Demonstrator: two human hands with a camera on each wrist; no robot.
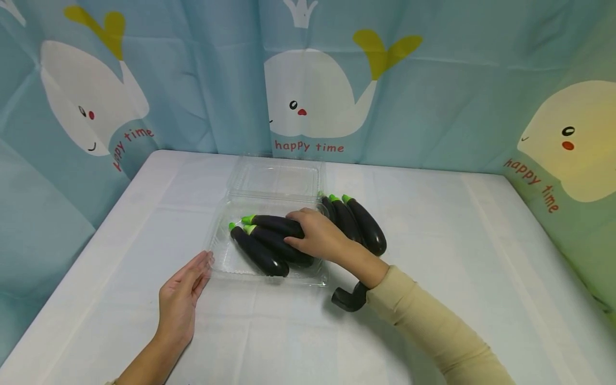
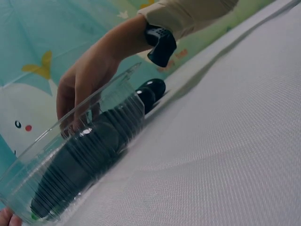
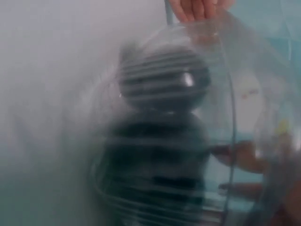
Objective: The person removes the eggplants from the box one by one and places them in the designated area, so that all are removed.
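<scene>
A clear plastic container [image 1: 221,262] holds three dark eggplants with green stem ends, one of them the lower-left eggplant [image 1: 260,251]. My right hand [image 1: 320,235] reaches in from the right, thumb and fingers around the blunt end of the upper eggplant [image 1: 274,223]. In the left wrist view the right hand [image 2: 89,77] points down inside the container wall [image 2: 28,160]. My left hand [image 1: 180,299] touches the container's near-left edge with extended fingers; its fingertips [image 2: 8,219] show at the corner of the left wrist view.
The container's clear lid [image 1: 276,179] lies open behind it. Several more eggplants [image 1: 366,224] lie on the white table [image 1: 447,256], right of the container. A black curved device [image 1: 350,298] is at my right wrist. A whale-print curtain [image 1: 212,80] hangs behind.
</scene>
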